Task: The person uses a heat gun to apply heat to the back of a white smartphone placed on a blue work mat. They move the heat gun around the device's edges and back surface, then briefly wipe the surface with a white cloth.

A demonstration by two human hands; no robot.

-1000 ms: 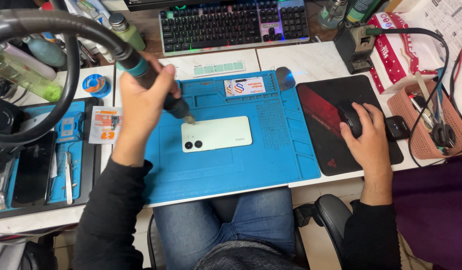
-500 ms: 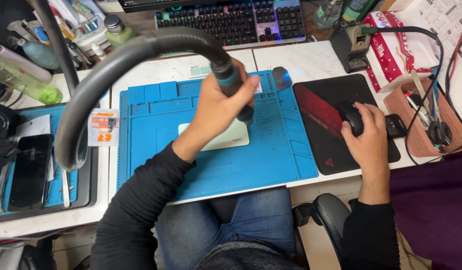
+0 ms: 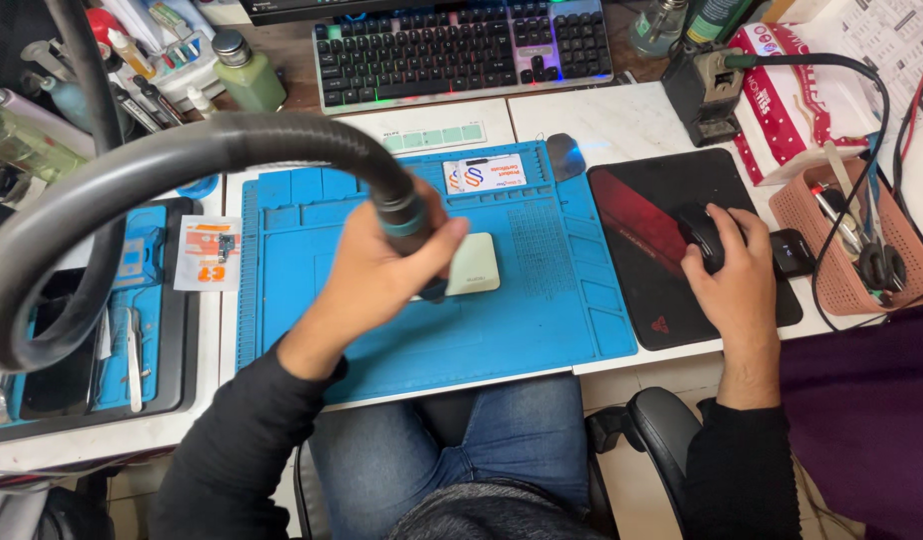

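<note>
Head view: my left hand (image 3: 367, 275) is wrapped around the handle of the hot-air nozzle (image 3: 410, 225), fingers clamped on it, at the middle of the frame. The thick grey hose (image 3: 132, 175) arcs away from it toward the upper left. The pale phone (image 3: 474, 264) lies flat on the blue mat (image 3: 542, 300), just right of my knuckles; its left part is hidden under the hand, and the nozzle tip points down at that hidden end. I cannot tell whether the tip touches the phone or hangs just above it.

What worries me: the stiff hose could tug the handle sideways and drag the tip across the phone's back, or I could linger on one spot and overheat it. My fingers (image 3: 434, 262) sit close to the hot end too.

At the right of the frame my right hand (image 3: 730, 268) rests curled over the black mouse (image 3: 704, 232) on the dark pad (image 3: 662, 300), well apart from the phone, so nothing steadies it on the surface.
</note>
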